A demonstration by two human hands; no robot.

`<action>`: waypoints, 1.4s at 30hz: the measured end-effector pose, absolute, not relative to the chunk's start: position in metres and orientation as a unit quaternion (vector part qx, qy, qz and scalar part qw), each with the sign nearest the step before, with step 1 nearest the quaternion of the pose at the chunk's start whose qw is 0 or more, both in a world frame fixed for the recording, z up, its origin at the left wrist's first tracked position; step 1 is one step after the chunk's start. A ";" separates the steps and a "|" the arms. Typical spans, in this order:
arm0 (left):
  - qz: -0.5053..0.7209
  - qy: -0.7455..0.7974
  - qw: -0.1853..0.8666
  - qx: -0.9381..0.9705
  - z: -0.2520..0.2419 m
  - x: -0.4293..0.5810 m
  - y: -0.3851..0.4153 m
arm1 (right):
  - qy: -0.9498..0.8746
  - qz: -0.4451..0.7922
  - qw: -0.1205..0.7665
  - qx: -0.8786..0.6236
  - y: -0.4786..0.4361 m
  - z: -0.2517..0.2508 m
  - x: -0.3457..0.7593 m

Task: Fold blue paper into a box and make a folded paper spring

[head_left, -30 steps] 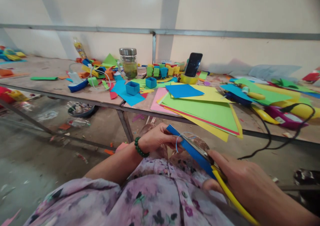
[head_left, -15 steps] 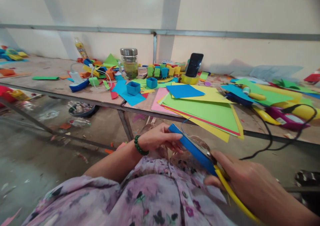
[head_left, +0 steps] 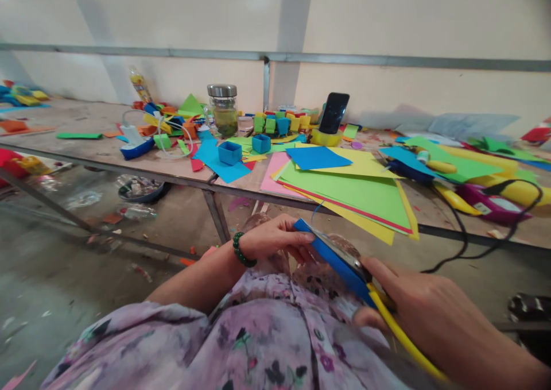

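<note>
My left hand (head_left: 284, 238), with a green bead bracelet at the wrist, pinches the upper end of a blue paper strip (head_left: 340, 269) between thumb and fingers. The strip slants down to the right above my lap. My right hand (head_left: 413, 292) is closed around scissors (head_left: 398, 329) with a yellow handle. Their metal blades lie along the strip's upper edge, pointing toward my left hand, and the pivot screw shows near my right fingers. A thin blue sliver (head_left: 317, 211) curls up beside the blade tips. Part of the handle is hidden by my right hand.
On the table before me lie stacked coloured sheets (head_left: 344, 197) and open blue paper boxes (head_left: 229, 153). Behind them stand a lidded glass jar (head_left: 222, 111) and a phone (head_left: 334, 113) on a yellow tape roll (head_left: 325, 138). A black cable (head_left: 462, 229) loops over the table's right edge.
Both hands, the paper strip and the scissors have shifted very slightly. The grips are the same, and the things on the table have not moved.
</note>
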State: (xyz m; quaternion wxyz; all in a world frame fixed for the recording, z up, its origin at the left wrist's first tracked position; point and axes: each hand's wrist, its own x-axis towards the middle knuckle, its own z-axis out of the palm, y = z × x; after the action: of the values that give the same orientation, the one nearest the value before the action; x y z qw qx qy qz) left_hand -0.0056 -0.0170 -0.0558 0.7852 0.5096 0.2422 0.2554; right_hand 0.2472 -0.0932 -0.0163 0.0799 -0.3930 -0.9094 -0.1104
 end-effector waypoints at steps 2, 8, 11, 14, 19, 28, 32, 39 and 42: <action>0.259 0.246 0.784 0.508 -0.056 -0.004 -0.017 | -0.905 -0.116 0.071 -0.404 -0.094 -0.015 0.247; 0.260 0.245 0.783 0.510 -0.056 -0.004 -0.017 | -0.906 -0.120 0.076 -0.399 -0.093 -0.013 0.248; 0.256 0.241 0.787 0.506 -0.055 -0.003 -0.017 | -0.909 -0.092 0.085 -0.397 -0.093 -0.013 0.247; 0.253 0.236 0.788 0.508 -0.055 -0.003 -0.017 | -0.908 -0.085 0.095 -0.399 -0.094 -0.012 0.245; 0.243 0.233 0.787 0.517 -0.056 -0.003 -0.016 | -0.907 -0.068 0.087 -0.406 -0.096 -0.010 0.241; 0.243 0.220 0.786 0.523 -0.054 -0.005 -0.016 | -0.907 -0.080 0.064 -0.409 -0.096 -0.012 0.241; 0.240 0.231 0.782 0.526 -0.054 -0.007 -0.016 | -0.906 -0.059 0.058 -0.415 -0.096 -0.014 0.240; 0.241 0.224 0.786 0.523 -0.057 -0.005 -0.016 | -0.896 -0.010 0.079 -0.437 -0.096 -0.014 0.238; 0.227 0.219 0.789 0.527 -0.057 -0.004 -0.017 | -0.896 -0.012 0.085 -0.436 -0.095 -0.015 0.241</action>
State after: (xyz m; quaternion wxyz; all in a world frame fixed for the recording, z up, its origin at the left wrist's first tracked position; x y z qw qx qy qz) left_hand -0.0036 -0.0167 -0.0575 0.7893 0.5268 0.2185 0.2272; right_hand 0.2405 -0.0950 -0.0150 0.0850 -0.4357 -0.8960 -0.0125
